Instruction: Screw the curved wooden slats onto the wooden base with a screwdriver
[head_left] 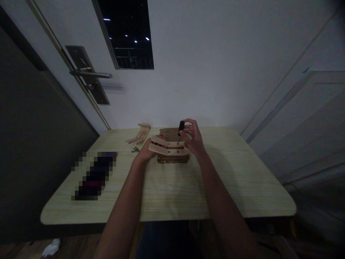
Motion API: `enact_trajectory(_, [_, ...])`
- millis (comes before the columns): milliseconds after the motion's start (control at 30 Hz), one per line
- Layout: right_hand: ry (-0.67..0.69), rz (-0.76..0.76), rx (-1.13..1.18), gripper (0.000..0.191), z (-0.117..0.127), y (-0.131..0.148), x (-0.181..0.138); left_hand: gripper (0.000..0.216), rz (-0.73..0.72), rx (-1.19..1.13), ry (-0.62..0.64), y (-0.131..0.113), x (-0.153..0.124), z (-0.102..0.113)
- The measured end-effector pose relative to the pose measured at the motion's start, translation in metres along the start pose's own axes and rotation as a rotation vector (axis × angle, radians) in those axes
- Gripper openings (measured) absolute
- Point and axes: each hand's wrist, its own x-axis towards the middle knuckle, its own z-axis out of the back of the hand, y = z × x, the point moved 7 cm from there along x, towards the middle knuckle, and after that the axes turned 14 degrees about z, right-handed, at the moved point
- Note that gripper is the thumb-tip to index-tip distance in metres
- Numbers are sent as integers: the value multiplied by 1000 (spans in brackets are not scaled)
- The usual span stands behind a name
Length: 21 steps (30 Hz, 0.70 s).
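Note:
In the head view, my right hand [194, 138] is closed around the black handle of a screwdriver [181, 127]. The thin shaft points down, its tip at a hole or screw in the far bar of a pale wooden frame [176, 152]. Two angled bars with dark holes or screw heads make up this frame, which lies on folded brown cardboard [172, 158]. My left hand [147, 150] grips the frame's left end, its fingers partly hidden behind the wood.
A second pale wooden piece [142, 133] lies at the table's back left, with several small metal screws [135, 149] near it. A blurred dark object [98, 176] rests on the left of the table [172, 201]. Behind stands a white door with a metal handle [91, 74].

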Motion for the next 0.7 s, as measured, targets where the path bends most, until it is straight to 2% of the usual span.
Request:
enact_trajectory(133, [27,-12,29,40,-2,3,-1,39,14,-19,9,0,-1,0])
enact_trajectory(333, [18,-16,25,47,-2,-3,-1,39,28,-39,6,-1,-2,-1])
enact_trajectory(600, [42,37,-31,42,-1,0,0,43,27,-29,-17,-3,-1,-2])
enact_trajectory(700, [48,24,2,42,-2,1,1,39,26,-39,17,-6,-2,-4])
